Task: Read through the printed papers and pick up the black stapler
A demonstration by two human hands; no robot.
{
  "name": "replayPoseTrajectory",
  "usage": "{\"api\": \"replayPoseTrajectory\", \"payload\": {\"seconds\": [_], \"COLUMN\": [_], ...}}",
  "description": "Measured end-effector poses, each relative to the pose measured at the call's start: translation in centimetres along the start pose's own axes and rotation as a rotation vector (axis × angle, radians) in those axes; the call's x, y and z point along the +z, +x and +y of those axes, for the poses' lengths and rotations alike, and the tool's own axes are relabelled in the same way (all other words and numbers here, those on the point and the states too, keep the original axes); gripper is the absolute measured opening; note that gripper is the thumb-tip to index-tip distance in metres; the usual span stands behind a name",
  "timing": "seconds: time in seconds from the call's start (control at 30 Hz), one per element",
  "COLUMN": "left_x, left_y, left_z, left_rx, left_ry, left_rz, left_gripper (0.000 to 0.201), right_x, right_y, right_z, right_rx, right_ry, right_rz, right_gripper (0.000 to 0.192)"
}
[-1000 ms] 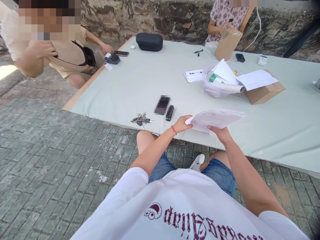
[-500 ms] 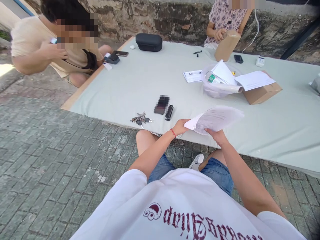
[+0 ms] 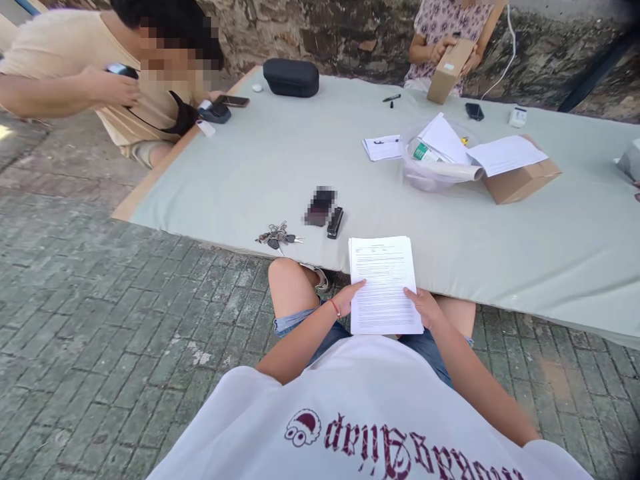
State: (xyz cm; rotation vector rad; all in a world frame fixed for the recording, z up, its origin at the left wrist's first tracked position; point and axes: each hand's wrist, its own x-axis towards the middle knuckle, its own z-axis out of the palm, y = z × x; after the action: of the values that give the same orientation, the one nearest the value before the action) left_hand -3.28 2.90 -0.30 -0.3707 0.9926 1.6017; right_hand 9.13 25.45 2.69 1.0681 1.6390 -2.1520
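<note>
A squared stack of printed paper sheets [image 3: 383, 287] lies flat between my hands, its far end over the table's near edge. My left hand [image 3: 351, 296] grips the left side, thumb on top, with a red string round the wrist. On the opposite side my right hand [image 3: 424, 305] holds the right edge, thumb also on top. The fingers under the sheets are hidden. Just beyond the stack, to the left, are a black stapler [image 3: 335, 223] and a dark, blurred-out flat object [image 3: 320, 205]. A bunch of keys [image 3: 278, 236] lies near the table edge.
The cloth-covered table [image 3: 225, 173] holds a clear plastic basin [image 3: 425, 175] of papers, a cardboard box [image 3: 525, 180] under a sheet, and a black case [image 3: 291, 78]. One person at left holds a phone [image 3: 122, 70]; another across the table handles a brown box [image 3: 451, 70].
The sheets have come toward me, from fanned and tilted to a flat, squared stack with print facing up. Both hands moved to its sides. The person across has raised and turned the brown box.
</note>
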Motion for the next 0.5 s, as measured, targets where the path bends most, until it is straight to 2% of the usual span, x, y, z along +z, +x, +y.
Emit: {"api": "replayPoseTrajectory", "payload": {"seconds": [0.13, 0.23, 0.4, 0.5], "left_x": [-0.5, -0.7, -0.8, -0.7], "left_y": [0.0, -0.1, -0.1, 0.1], "left_z": [-0.6, -0.6, 0.0, 1.1], "left_rx": [0.089, 0.146, 0.096, 0.144], "left_ry": [-0.061, -0.064, 0.051, 0.152], "left_rz": [0.041, 0.088, -0.016, -0.015], "left_gripper": [0.052, 0.055, 0.07, 0.072], "right_x": [0.0, 0.1, -0.2, -0.5], "right_y": [0.2, 0.3, 0.6, 0.2], "right_z": [0.9, 1.3, 2.0, 1.3], "right_rx": [0.054, 0.061, -0.003, -0.073], "right_ry": [-0.011, -0.021, -0.109, -0.232], "right_rz": [0.045, 0.053, 0.048, 0.036], "right_gripper": [0.043, 0.045, 0.055, 0.057]}}
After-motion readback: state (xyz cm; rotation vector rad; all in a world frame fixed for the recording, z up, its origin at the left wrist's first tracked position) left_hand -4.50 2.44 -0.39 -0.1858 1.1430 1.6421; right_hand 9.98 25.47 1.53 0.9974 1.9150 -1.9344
